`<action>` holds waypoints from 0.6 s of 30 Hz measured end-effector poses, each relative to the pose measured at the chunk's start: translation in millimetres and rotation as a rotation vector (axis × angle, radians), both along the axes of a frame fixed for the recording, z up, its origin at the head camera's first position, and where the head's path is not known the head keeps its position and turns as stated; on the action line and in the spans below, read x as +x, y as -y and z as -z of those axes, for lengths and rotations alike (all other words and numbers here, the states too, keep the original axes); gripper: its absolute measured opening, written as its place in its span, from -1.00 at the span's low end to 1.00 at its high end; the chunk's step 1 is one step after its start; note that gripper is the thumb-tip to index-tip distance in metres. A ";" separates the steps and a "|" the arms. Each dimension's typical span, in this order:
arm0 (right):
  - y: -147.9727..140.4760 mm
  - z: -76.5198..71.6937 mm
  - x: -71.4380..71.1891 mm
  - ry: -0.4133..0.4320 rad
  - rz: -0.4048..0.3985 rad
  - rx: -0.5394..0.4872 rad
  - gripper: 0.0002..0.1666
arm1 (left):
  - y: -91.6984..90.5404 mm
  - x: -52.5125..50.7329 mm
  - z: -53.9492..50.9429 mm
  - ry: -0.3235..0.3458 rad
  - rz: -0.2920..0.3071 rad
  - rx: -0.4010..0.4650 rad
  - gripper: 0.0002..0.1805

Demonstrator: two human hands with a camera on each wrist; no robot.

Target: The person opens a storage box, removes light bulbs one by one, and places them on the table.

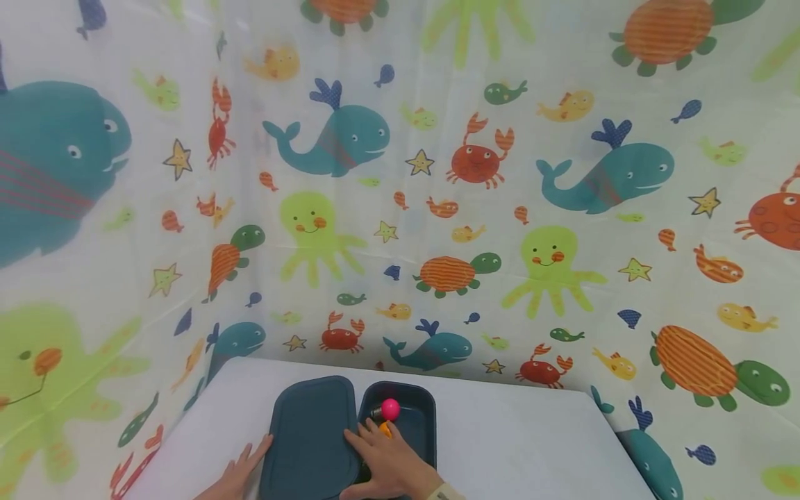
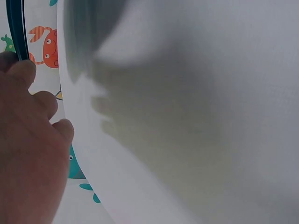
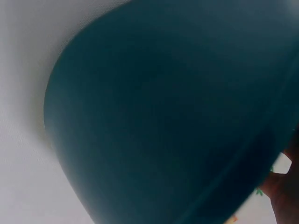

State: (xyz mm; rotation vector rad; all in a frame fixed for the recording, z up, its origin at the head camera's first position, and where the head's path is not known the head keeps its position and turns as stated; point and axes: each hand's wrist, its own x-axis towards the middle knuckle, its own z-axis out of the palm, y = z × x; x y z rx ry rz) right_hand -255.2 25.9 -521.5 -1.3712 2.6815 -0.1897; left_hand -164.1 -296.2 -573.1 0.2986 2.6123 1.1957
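Note:
A dark teal lid (image 1: 312,439) lies left of a matching dark teal box (image 1: 409,396) in the head view. My left hand (image 1: 236,473) is at the lid's left edge. In the left wrist view my left hand (image 2: 35,140) grips the lid's raised rim (image 2: 17,28), with curled fingers above the table. My right hand (image 1: 394,458) spreads its fingers across the gap between lid and box, fingertips over the lid's right edge. Inside the box are a pink ball (image 1: 390,409) and a partly covered orange thing (image 1: 385,429). The box's outer wall (image 3: 154,102) fills the right wrist view.
The white table (image 1: 525,444) extends to the right of the box. Behind and on the left hangs a white curtain (image 1: 400,229) printed with sea animals. A small dark ribbed thing (image 1: 376,412) sits beside the pink ball.

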 end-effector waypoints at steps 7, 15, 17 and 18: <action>4.0 -2.0 2.3 0.008 0.014 0.004 0.07 | 5.5 2.5 3.5 -0.034 0.026 0.010 0.05; 11.1 -0.6 0.0 0.006 -0.039 -0.003 0.05 | 9.1 5.7 5.4 0.009 -0.037 -0.024 0.11; 14.1 -0.1 0.9 0.005 -0.040 0.007 0.05 | 9.7 5.9 5.9 0.026 -0.061 -0.024 0.15; 15.9 0.3 1.4 0.002 -0.039 0.013 0.06 | 10.0 5.9 6.0 0.033 -0.075 -0.029 0.15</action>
